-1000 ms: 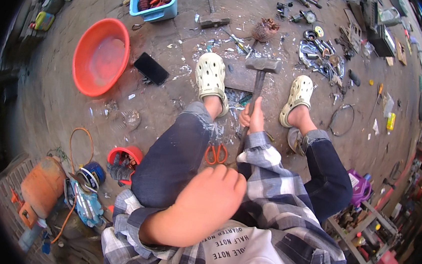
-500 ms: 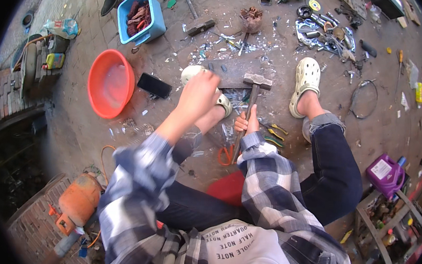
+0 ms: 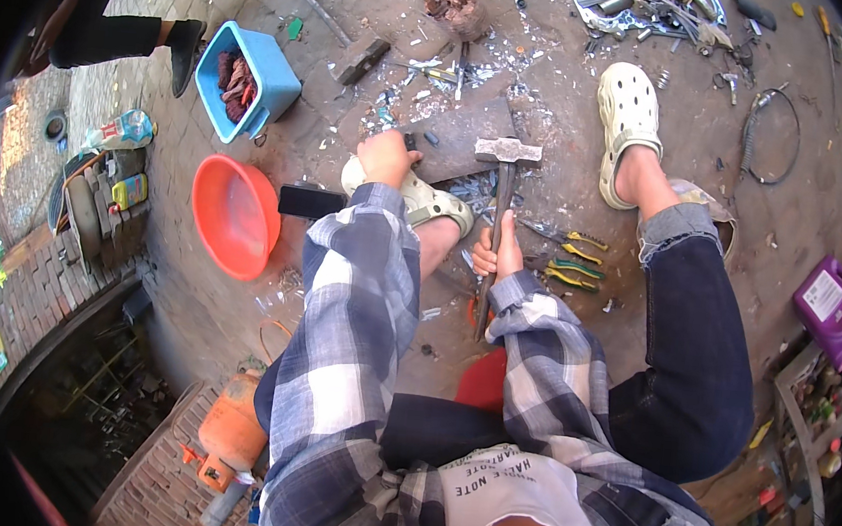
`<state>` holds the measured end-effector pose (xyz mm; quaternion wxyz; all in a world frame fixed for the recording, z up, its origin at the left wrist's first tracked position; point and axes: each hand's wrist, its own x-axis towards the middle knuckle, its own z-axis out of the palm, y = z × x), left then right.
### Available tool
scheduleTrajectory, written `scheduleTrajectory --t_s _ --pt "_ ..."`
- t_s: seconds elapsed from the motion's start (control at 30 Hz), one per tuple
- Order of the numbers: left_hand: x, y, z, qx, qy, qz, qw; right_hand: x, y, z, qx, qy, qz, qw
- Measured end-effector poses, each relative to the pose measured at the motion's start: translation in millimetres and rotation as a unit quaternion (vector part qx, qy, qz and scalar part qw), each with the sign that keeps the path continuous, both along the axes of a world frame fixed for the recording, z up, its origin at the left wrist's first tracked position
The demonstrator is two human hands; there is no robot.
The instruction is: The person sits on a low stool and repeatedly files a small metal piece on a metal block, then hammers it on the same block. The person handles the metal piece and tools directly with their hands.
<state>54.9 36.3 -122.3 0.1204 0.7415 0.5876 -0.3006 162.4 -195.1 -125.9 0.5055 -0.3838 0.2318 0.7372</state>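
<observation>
My right hand (image 3: 499,247) grips the wooden handle of a hammer (image 3: 508,151), whose metal head lies at the near edge of a flat metal plate (image 3: 467,132). At the plate's left end, my left hand (image 3: 386,157) is closed, back upward, above my cream clog. Its fingertips are mostly hidden, so what they hold does not show. A small dark piece (image 3: 410,141) shows beside its thumb, and a small dark cylinder (image 3: 432,138) lies on the plate nearby. Pliers with yellow handles (image 3: 583,243) and pliers with green handles (image 3: 574,274) lie right of the hammer.
An orange-red basin (image 3: 235,217), a dark phone (image 3: 311,202) and a blue tub (image 3: 274,85) of reddish-brown pieces stand to the left. Ahead are a heavy hammer (image 3: 362,60) and scattered metal scraps. Metal parts, a coiled cable (image 3: 772,139) and a purple jug (image 3: 831,309) sit right.
My left hand has come down from its raised, blurred position to the plate's left end. The hammer stays in my right hand. The view has shifted, and another person's legs show more at left.
</observation>
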Motion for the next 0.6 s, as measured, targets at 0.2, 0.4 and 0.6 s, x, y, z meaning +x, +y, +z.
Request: scheduleTrajectory --t_s 0.2,0.4,0.6 --pt "-2.4 -4.6 -9.3 0.012 -0.054 -0.070 0.996 -8.5 2.1 -5.5 0.005 0.009 0.003 1.000" --pt "26.1 -0.1 4.6 -0.069 -0.116 -0.040 0.990 -11.7 -0.9 -14.2 0.019 0.003 -0.002 1.000" --pt "19.4 30.8 -14.5 0.134 -0.399 0.044 0.906 -11.3 -2.1 -15.4 0.043 0.004 0.004 0.999"
